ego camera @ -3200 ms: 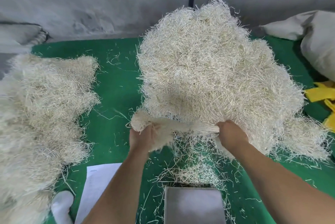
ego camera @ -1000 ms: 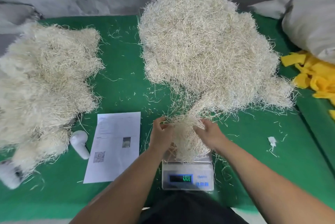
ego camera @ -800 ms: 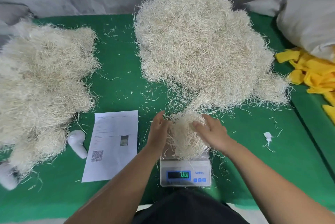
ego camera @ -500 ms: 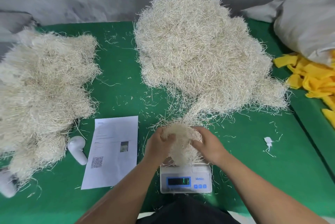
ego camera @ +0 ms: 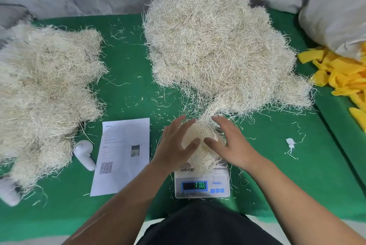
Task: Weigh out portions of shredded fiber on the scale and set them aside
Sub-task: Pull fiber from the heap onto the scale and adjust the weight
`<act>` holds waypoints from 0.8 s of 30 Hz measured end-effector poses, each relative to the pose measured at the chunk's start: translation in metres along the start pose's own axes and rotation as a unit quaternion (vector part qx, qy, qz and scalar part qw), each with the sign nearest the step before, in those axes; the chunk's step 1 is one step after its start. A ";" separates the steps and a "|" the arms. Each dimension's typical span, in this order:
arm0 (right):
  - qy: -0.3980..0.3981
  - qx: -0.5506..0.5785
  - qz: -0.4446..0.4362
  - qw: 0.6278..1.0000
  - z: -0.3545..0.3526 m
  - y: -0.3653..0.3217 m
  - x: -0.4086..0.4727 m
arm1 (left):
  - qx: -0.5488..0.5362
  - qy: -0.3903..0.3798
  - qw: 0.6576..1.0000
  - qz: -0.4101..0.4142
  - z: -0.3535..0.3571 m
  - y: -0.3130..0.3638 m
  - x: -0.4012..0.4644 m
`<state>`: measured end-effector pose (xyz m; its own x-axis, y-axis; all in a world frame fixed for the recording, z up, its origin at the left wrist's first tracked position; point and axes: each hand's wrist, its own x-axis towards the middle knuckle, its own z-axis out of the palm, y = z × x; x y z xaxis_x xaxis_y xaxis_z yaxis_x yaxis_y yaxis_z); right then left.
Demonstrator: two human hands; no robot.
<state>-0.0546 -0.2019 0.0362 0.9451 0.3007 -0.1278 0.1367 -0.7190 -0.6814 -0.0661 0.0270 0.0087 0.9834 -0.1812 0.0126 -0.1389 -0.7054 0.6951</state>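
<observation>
Green bench: weighed heap left; fiber portion on scale, both my hands flat, grip slack; bulk pile remains.

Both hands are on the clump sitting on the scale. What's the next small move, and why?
Probably lift both hands clear. The left hand and right hand lie with straight fingers on the fiber clump on the scale, so the lit display may include hand pressure. A strand also seems to trail toward the big pile; free it first.
</observation>
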 end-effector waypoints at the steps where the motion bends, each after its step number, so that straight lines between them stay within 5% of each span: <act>1: -0.001 -0.001 -0.005 1.000 0.000 -0.002 -0.001 | 0.021 -0.005 1.000 0.015 0.000 0.002 -0.001; 7: 0.010 0.012 -0.020 1.000 0.001 -0.010 -0.006 | -0.011 0.085 0.995 0.055 -0.010 0.015 -0.003; 11: 0.016 0.018 -0.023 0.999 0.004 -0.014 -0.008 | -0.082 0.151 0.985 0.007 -0.016 0.018 -0.009; 17: 0.012 0.009 -0.033 0.999 0.008 -0.016 -0.011 | 0.072 0.055 0.996 0.025 -0.013 0.011 -0.015; 24: 0.013 0.004 -0.014 1.000 0.009 -0.006 -0.011 | 0.088 0.049 0.994 0.030 -0.011 0.013 -0.017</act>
<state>-0.0688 -0.1955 0.0355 0.9484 0.3042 -0.0894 0.1612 -0.7053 -0.6903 -0.0830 0.0283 0.0261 0.9782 -0.1651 0.1264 -0.2076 -0.8060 0.5542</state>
